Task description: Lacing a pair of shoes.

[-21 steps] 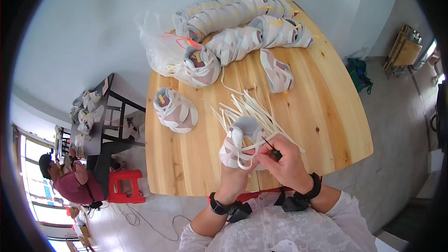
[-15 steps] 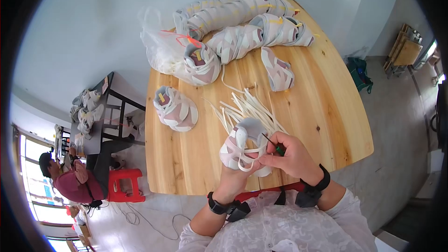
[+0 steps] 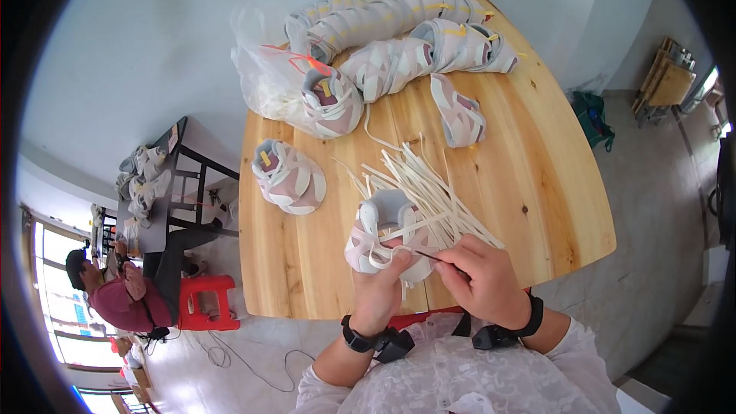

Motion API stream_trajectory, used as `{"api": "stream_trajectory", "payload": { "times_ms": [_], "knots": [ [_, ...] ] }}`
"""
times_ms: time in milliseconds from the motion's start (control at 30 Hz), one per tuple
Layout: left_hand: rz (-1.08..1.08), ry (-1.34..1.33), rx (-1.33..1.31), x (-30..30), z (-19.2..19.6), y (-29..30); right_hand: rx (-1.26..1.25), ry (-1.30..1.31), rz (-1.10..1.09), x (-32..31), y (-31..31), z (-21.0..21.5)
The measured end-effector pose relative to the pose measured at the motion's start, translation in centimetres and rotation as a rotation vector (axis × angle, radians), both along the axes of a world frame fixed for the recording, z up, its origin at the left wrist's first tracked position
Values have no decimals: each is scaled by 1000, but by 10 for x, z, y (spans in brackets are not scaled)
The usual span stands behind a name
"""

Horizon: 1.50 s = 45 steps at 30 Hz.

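Note:
My left hand [image 3: 377,295] grips a white and pale pink shoe upper [image 3: 359,247] from its near side, thumb pressed on the lacing area. A cream flat shoelace [image 3: 418,225] runs across the upper's opening and loops over its front. In my right hand [image 3: 487,280] is a thin dark-shafted awl [image 3: 431,256], its tip pointing left at the eyelet edge. Fingers cover its handle. Behind the upper lies a loose bundle of cream laces [image 3: 433,193] on the wooden table [image 3: 537,207].
Single shoe uppers [image 3: 295,176] stand left and back right. Nested rows of uppers [image 3: 395,23] and a clear plastic bag [image 3: 261,69] occupy the far side. A person [image 3: 130,291] sits on a red stool [image 3: 207,303] at a dark table [image 3: 165,215], left.
The upper and my left hand have shifted slightly left. My right hand has moved down and right, turning the awl so its shaft lies flatter and its green handle is hidden.

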State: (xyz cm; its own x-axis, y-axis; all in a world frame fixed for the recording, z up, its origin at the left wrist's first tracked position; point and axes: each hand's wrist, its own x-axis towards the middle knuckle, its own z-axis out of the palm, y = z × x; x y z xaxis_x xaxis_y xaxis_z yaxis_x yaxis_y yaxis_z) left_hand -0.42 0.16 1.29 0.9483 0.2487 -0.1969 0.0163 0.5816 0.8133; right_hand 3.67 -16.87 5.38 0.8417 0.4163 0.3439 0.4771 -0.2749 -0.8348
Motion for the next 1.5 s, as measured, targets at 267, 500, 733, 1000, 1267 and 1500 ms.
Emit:
{"api": "stream_trajectory", "payload": {
  "times_ms": [267, 500, 733, 1000, 1267, 1500],
  "knots": [
    [106, -45, 95, 0, 10, -11, -64, -94, -4, -1, 4, 0],
    [75, -26, 94, 0, 2, -6, -64, -107, -17, 2, 6, -2],
    [59, -21, 114, -1, -1, -4, -163, -200, -17, 2, 5, 2],
    [103, -45, 23, -1, 5, -5, -207, -327, -3, -1, 7, -2],
    [136, -4, 57, -2, 4, -5, -191, -332, -11, -2, 8, -1],
    [160, -31, 91, -1, 13, -12, -250, -373, -19, -4, 9, -2]
  ]
}}
